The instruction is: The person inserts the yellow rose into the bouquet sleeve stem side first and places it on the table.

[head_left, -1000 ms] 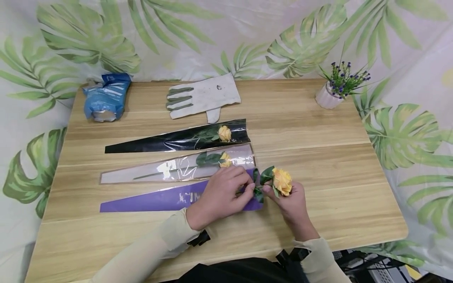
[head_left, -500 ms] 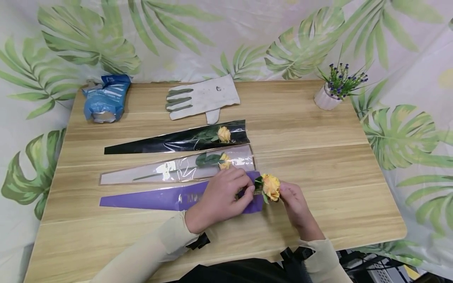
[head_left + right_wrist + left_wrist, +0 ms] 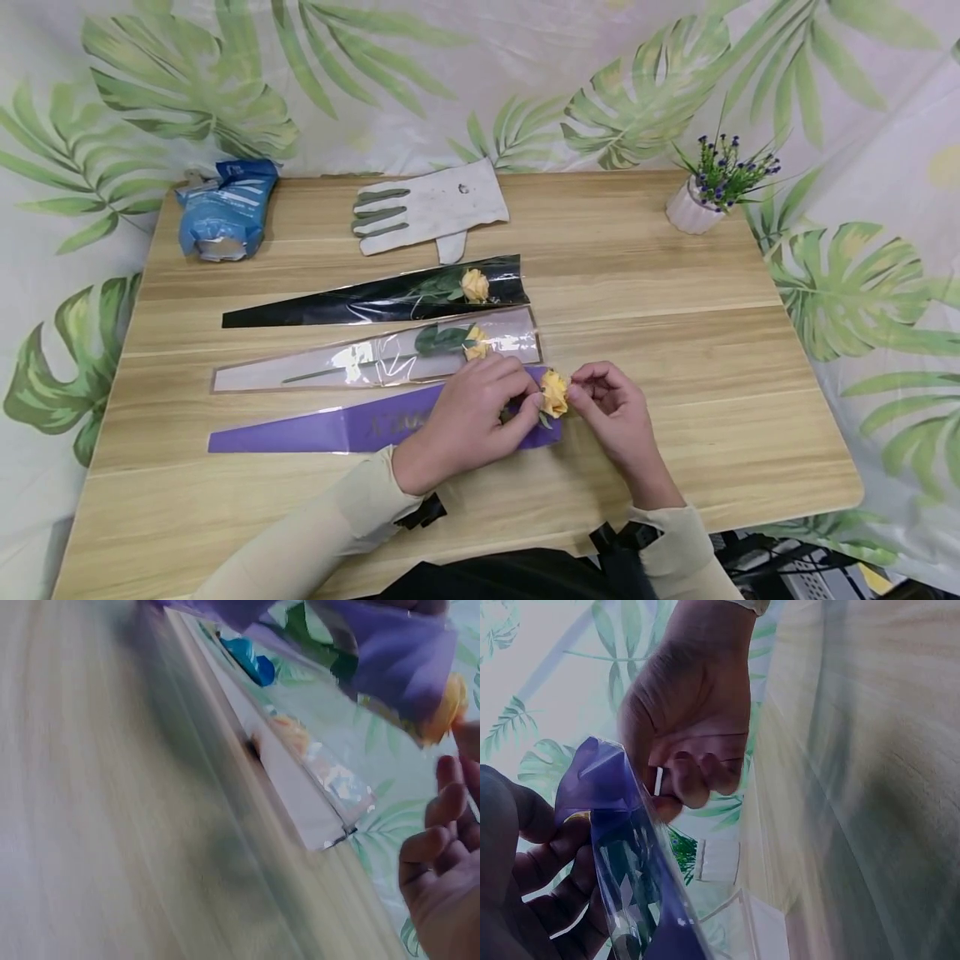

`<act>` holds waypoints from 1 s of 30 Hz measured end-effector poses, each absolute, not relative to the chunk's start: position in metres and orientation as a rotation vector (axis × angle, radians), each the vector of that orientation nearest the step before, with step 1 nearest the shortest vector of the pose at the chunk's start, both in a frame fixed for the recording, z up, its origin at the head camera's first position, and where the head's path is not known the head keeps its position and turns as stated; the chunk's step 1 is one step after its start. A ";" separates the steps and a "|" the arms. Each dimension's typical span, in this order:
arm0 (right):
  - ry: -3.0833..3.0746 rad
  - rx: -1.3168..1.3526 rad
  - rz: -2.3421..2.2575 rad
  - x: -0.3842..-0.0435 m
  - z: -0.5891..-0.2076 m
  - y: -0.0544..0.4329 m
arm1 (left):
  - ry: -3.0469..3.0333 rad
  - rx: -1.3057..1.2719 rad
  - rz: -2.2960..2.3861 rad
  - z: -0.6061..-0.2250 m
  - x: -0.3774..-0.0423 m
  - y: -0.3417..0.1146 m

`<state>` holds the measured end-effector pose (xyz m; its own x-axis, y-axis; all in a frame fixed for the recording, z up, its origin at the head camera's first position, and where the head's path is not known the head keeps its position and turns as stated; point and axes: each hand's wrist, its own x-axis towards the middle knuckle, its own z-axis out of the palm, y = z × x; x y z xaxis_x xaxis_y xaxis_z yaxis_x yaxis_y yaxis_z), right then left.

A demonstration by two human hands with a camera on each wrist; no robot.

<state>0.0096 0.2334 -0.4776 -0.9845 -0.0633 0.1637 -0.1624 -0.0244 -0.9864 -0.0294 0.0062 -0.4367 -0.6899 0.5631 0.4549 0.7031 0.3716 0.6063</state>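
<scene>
A yellow rose [image 3: 555, 393] sits head-out at the mouth of a purple flower sleeve [image 3: 315, 429]; its leaves show through the clear side in the left wrist view. My left hand [image 3: 476, 408] pinches the sleeve near that mouth, between thumb and fingers. At the rose's right edge, the thumb and forefinger of my right hand [image 3: 618, 417] pinch the bloom. In the right wrist view the rose [image 3: 448, 712] pokes out of the purple film, raised above the table. Most of the stem is hidden.
Beyond the purple sleeve lie a white sleeve [image 3: 262, 372] and a black sleeve [image 3: 300, 309], each with a yellow rose inside. A work glove [image 3: 442, 204], a blue packet [image 3: 225, 208] and a potted plant [image 3: 697, 204] stand along the wooden table's [image 3: 712, 350] back.
The rose has moved left, deeper into the purple sleeve, with its leaves now inside. My right hand shifted from the stem below the bloom to its outer side. The left hand stayed put.
</scene>
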 end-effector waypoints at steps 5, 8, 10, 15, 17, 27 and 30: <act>-2.075 0.379 2.071 0.012 -0.479 0.229 | -2.459 -1.120 -1.185 -0.437 -0.031 0.006; -2.127 0.543 1.959 0.012 -0.481 0.228 | -2.465 -1.097 -1.150 -0.436 -0.032 0.006; -2.169 0.644 1.896 0.012 -0.483 0.227 | -2.472 -1.092 -1.132 -0.436 -0.033 0.006; -2.214 0.761 1.795 0.009 -0.486 0.226 | -2.503 -1.099 -1.095 -0.436 -0.035 0.007; -2.209 0.773 1.777 0.009 -0.485 0.227 | -2.515 -1.097 -1.085 -0.435 -0.036 0.007; -2.376 0.928 1.612 0.014 -0.480 0.206 | -2.479 -1.144 -1.078 -0.431 -0.034 0.011; -2.394 0.845 1.629 0.015 -0.479 0.204 | -2.499 -1.154 -1.041 -0.430 -0.031 0.009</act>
